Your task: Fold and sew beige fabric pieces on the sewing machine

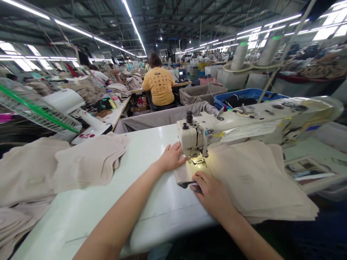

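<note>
A beige fabric piece (182, 174) lies under the head of the sewing machine (187, 139), where a lamp lights the metal presser foot (199, 161). My left hand (171, 158) rests flat at the fabric's left edge, fingers stretched toward the machine head. At the near edge, my right hand (210, 186) pinches the fabric, its thumb low and its fingers on top. A dark bit shows under the fabric's near edge; I cannot make out what it is. Right of my right hand spreads a stack of beige fabric panels (252, 180).
More beige panels (86, 162) are piled on the left of the white table (108, 209). Behind them stand a fan (40, 108) and a white device (65, 101). A blue basket (225, 99) sits beyond the machine. A person in a yellow shirt (159, 85) sits ahead, facing away.
</note>
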### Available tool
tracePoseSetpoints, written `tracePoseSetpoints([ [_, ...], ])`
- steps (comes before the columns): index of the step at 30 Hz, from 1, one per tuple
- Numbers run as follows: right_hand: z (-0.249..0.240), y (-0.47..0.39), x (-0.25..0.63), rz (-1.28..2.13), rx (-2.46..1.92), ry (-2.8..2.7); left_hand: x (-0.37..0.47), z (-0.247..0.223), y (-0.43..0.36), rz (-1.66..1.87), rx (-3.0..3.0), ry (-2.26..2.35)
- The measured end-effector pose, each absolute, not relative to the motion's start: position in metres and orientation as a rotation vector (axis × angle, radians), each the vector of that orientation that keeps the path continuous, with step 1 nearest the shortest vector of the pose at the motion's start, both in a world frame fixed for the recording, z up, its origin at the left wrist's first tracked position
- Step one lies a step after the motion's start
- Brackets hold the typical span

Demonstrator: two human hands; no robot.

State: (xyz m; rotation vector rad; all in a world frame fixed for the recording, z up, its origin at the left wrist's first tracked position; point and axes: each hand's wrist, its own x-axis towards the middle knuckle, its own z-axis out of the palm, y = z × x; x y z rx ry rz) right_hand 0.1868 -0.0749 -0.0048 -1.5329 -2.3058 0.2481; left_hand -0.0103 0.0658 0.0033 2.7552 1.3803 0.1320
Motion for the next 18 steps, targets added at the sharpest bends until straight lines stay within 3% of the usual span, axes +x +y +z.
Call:
tracePoseSetpoints([
  [18,-0.014,-0.069,0.185,0.180,-1.508,-2.274,-0.012,0.003,0.081,0.176,2.776,1.290],
])
